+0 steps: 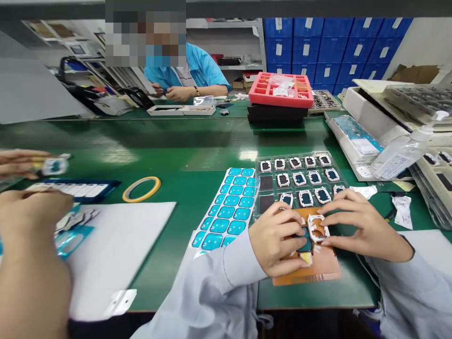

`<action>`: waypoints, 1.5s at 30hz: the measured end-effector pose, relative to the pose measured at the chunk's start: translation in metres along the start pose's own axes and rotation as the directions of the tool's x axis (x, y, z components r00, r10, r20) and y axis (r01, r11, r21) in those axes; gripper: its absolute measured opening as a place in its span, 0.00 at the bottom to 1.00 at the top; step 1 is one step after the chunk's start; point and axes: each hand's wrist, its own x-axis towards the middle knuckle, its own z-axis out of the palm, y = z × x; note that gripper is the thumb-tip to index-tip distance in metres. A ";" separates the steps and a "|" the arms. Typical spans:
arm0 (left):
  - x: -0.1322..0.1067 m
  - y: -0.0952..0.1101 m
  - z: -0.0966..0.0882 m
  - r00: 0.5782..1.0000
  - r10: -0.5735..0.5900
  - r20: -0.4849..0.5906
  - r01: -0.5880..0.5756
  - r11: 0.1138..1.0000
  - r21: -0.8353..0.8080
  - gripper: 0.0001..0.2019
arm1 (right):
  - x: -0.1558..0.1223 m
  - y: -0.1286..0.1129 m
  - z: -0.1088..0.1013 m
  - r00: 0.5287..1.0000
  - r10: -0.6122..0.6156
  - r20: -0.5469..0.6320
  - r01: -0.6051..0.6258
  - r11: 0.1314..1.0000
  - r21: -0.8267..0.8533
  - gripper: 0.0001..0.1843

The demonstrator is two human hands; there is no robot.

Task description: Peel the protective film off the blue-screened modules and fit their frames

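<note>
Over an orange board (318, 270) at the table's front, my right hand (360, 226) pinches a white rounded-square watch-case frame (318, 228) by its right side. Orange shows through the frame's opening. Just left of it, my left hand (277, 240) has its fingers curled on a dark rounded-square piece (306, 241), partly hidden beneath them. A small yellow tab (306, 258) lies by my left fingertips. Behind my hands, a clear compartment tray (257, 207) holds several similar frames with dark centres. Blue rounded-square stickers (231, 200) on a sheet lie left of the tray.
At the left, another person's hands (31, 202) work above a white sheet (116, 240). A yellow tape roll (141, 189) lies mid-table. A pump bottle (406, 150) and stacked trays stand at right. Red tray (280, 96) and a seated person in a blue shirt (205, 70) are beyond.
</note>
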 end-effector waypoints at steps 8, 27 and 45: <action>0.005 0.006 0.000 0.977 -0.009 -0.213 0.048 0.983 0.178 0.19 | -0.007 0.005 -0.002 0.997 -0.002 0.071 0.004 1.000 -0.023 0.23; 0.001 0.000 0.000 0.973 -0.072 -0.218 0.134 0.950 0.284 0.22 | -0.004 0.010 -0.007 0.988 -0.063 0.141 0.058 0.997 0.042 0.12; 0.002 0.002 -0.004 0.981 -0.101 -0.167 0.136 0.967 0.216 0.24 | -0.002 -0.018 0.031 0.984 -0.165 -0.066 0.161 0.985 -0.066 0.09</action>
